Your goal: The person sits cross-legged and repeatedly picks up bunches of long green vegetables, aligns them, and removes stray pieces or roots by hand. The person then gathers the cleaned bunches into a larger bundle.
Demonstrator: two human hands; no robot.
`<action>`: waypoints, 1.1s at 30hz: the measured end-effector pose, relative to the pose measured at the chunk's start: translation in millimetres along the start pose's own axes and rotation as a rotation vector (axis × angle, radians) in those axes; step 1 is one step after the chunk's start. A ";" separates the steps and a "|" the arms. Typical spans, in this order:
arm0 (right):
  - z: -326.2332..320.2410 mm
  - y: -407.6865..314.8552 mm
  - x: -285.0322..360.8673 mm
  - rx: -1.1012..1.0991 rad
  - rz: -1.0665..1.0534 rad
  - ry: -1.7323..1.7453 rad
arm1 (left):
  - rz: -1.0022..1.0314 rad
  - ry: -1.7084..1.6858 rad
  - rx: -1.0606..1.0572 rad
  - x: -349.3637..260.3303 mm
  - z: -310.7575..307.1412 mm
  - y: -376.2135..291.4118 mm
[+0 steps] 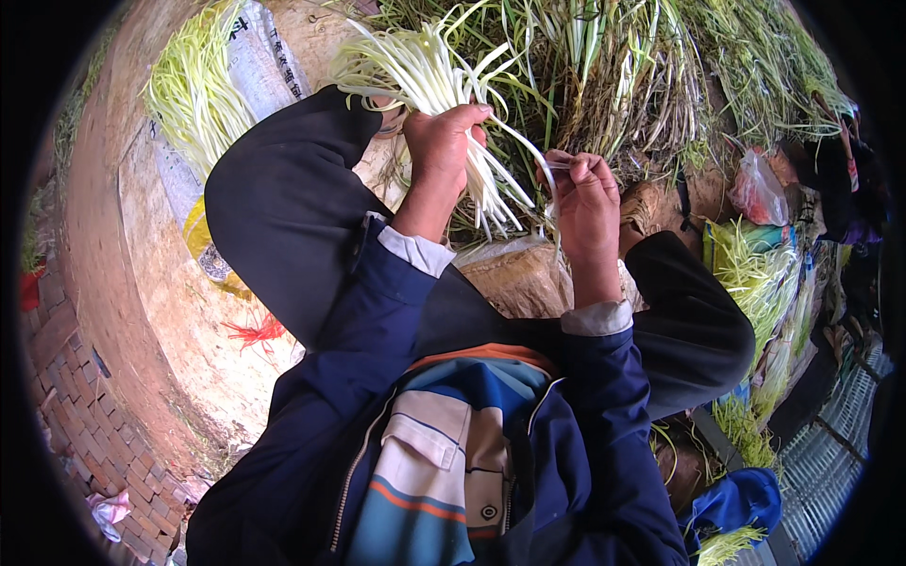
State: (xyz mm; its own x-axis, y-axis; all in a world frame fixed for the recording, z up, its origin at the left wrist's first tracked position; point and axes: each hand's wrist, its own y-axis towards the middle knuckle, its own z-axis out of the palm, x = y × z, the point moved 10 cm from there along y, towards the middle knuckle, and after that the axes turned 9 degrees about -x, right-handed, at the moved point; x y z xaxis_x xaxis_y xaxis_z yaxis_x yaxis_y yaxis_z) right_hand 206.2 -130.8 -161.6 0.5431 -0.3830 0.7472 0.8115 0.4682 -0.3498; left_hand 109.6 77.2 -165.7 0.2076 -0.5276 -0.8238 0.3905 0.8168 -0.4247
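Note:
A thick bunch of pale garlic chives (pixel 432 78) is gripped in my left hand (pixel 442 145), its white stem ends pointing down and right past my wrist. One long stem bends away from the bunch towards my right hand (pixel 584 191). Between the thumb and fingers of that hand I pinch a thin, translucent strip of skin (pixel 559 165) beside the stem. Just beyond both hands stands a heap of uncleaned chives (pixel 630 92), with brown, dry-looking lower stems and green leaves.
Left of my knee, a pile of pale chives (pixel 202 92) lies on a white woven sack (pixel 265 64) bearing writing. Red ties (pixel 256 330) are on the ground nearby. More chives (pixel 768 283), a plastic bag (pixel 759 187) and a blue cloth (pixel 736 499) lie to the right.

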 end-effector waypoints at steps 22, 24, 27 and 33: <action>-66.7 -56.1 219.4 -0.042 -0.316 0.060 | -0.011 0.000 -0.147 2.3 -29.0 27.5; -71.7 -48.0 199.7 -0.237 -0.362 -0.790 | 0.005 -0.033 -0.040 1.3 -14.1 19.6; -56.6 -21.8 106.7 -0.161 -0.135 -0.973 | -0.086 -0.001 0.079 13.8 3.1 5.3; 28.0 -6.8 -22.1 0.137 -0.055 -0.749 | -0.089 0.033 0.140 26.5 17.5 -19.2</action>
State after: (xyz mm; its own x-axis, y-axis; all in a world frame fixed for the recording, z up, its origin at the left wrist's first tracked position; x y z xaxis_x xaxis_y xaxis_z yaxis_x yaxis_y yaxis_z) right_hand 182.6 -103.2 -160.0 0.1715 0.2110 0.9623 0.7727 0.5771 -0.2643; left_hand 123.4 43.4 -172.8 0.1378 -0.5866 -0.7981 0.5277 0.7254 -0.4420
